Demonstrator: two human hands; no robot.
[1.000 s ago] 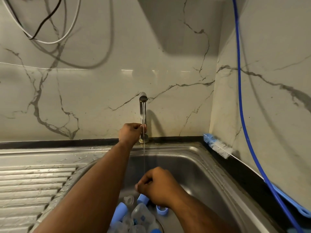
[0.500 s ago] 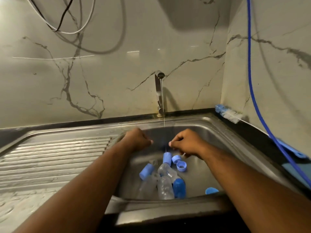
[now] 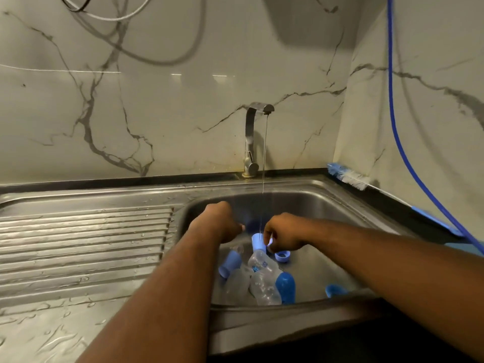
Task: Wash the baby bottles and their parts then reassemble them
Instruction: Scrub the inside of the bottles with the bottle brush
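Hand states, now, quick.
Left hand: closed, nothing visible in it.
Right hand: closed, pinching a small blue part.

A thin stream [image 3: 265,153] falls from the tap [image 3: 258,132] into the sink [image 3: 327,203]. Left hand [image 3: 220,224] hangs curled, palm hidden; right hand [image 3: 284,235] pinches a small blue part [image 3: 270,241] above clear bottles [image 3: 262,281] and blue caps [image 3: 285,286].

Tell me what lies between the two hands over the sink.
Head view: a thin water stream from the tap falls between the left hand and right hand, onto a blue cap.
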